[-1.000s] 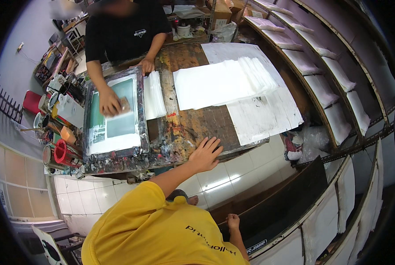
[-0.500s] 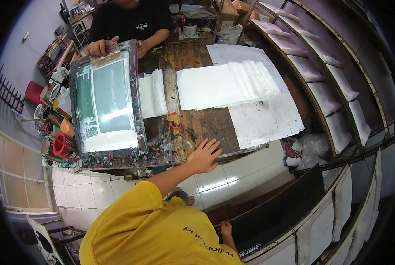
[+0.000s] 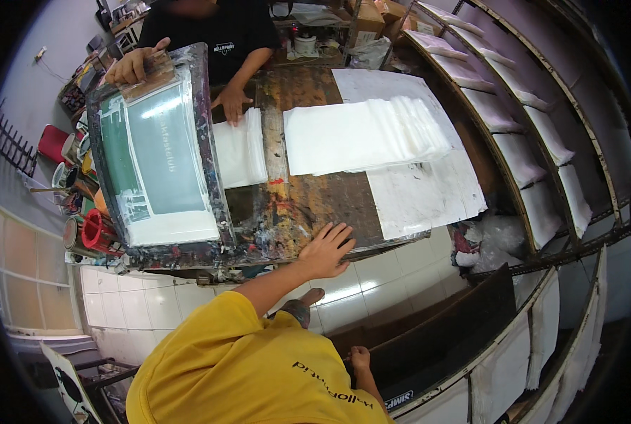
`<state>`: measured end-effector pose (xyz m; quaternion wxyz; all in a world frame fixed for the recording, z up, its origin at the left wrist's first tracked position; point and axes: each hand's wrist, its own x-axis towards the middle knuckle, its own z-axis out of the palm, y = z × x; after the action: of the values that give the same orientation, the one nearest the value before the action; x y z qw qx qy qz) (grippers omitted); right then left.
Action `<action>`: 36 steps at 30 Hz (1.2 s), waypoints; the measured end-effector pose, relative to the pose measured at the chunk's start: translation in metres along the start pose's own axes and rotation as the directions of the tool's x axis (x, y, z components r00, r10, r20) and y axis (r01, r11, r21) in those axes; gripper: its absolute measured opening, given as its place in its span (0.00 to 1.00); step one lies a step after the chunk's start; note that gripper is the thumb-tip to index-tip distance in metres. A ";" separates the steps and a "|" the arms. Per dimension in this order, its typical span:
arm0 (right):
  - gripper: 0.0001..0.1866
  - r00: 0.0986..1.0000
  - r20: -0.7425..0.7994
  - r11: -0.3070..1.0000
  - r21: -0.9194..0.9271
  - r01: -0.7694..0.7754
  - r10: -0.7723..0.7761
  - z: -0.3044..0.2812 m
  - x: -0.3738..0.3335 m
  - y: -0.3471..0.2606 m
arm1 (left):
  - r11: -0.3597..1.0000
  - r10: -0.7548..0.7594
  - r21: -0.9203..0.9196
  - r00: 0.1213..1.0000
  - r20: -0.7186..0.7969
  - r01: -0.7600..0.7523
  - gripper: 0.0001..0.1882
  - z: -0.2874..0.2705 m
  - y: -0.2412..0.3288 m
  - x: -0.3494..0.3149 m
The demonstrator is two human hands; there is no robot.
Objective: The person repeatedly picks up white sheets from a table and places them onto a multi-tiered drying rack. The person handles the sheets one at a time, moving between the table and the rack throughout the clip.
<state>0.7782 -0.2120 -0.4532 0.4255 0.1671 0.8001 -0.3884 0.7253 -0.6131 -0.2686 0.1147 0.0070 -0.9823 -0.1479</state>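
The dark-framed printing screen with green and grey-blue mesh is standing tilted over the paint-stained wooden tabletop, and a co-worker's hand is clasping the brown, flat squeegee against the screen's far end. Raising it well is probably calling for a steady, even tilt, with the squeegee being pressed firmly so that it is not sliding toward the wet-looking white band at the screen's near end. The co-worker's other hand is reaching, fingers spread, to the far edge of the small stack of thin white sheets just right of the screen; handling only the edges should be keeping them clean. The wearer's left hand is lying flat, fingers splayed, grasping nothing, on the tabletop's near edge, right of the screen. The wearer's right hand is hanging curled, nearer the wearer than the screen; whether it is gripping anything, I cannot tell. Compared with half a second ago, the screen is sitting higher and farther left, the co-worker's other hand is reaching to the small stack rather than staying beside the screen's far corner, and the wearer's left hand is staying put.
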 end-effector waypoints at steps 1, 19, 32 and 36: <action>0.12 1.000 0.007 1.000 0.010 0.010 -0.010 -0.001 0.002 -0.001 | 1.000 -0.002 -0.008 1.000 -0.004 0.002 0.30 0.000 0.000 0.002; 0.12 0.991 -0.118 0.998 0.007 0.062 -0.061 -0.013 -0.007 0.006 | 0.938 -0.225 -0.346 0.772 -0.595 0.006 0.12 -0.051 0.012 0.039; 0.12 0.985 -0.153 0.993 0.102 -0.065 0.080 0.003 -0.063 0.046 | 0.760 -0.636 -0.116 0.769 0.071 0.639 0.23 -0.020 -0.094 0.114; 0.12 0.988 -0.153 0.986 0.165 0.011 0.014 0.004 -0.056 0.053 | 0.814 -0.577 -0.066 0.816 0.034 0.577 0.17 -0.014 -0.090 0.116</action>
<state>0.8449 -0.1771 -0.4341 0.3477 0.2319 0.7952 -0.4392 0.6139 -0.7086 -0.2562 0.0585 0.2992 -0.9286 -0.2117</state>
